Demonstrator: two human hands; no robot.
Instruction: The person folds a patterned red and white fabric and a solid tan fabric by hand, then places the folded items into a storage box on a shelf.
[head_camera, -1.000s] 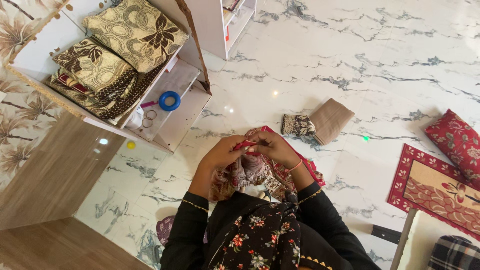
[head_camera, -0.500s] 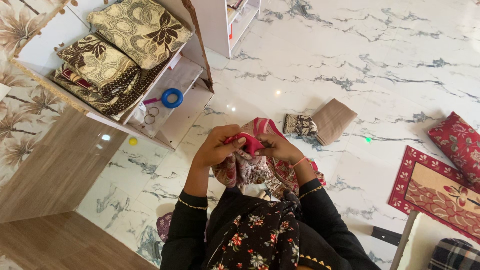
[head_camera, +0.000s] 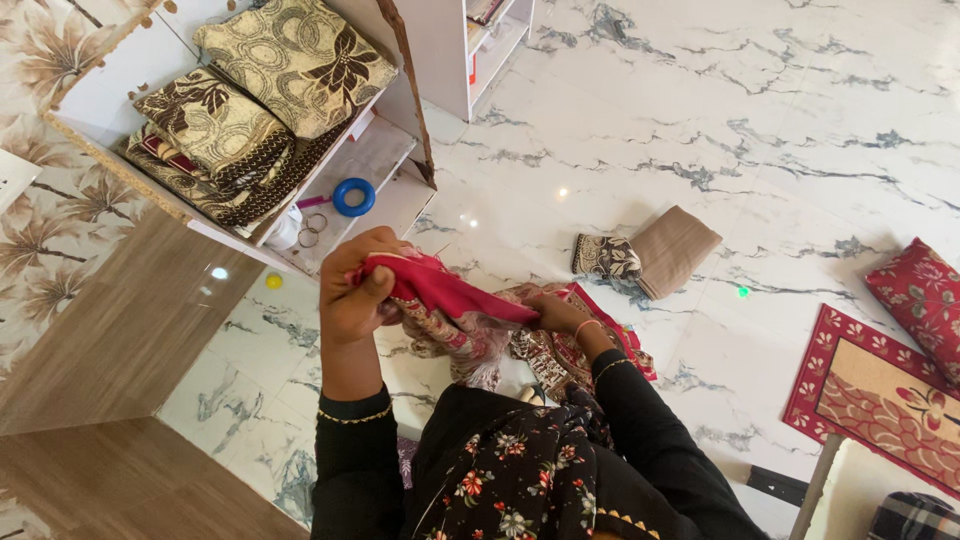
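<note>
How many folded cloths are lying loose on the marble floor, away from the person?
2: a plain tan folded cloth and a dark patterned folded cloth touching its left side, both beyond the right hand. Others may be hidden under the red cloth that both hands hold.

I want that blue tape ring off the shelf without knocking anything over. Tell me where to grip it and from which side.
Pinch the rim of the blue tape ring on its open, floor-facing side, one finger through the hole. It lies flat on the white shelf, so a finger probably fits inside. Coming from the shelf's front edge likely keeps clear of the metal rings and the folded patterned fabrics beside it.
</note>
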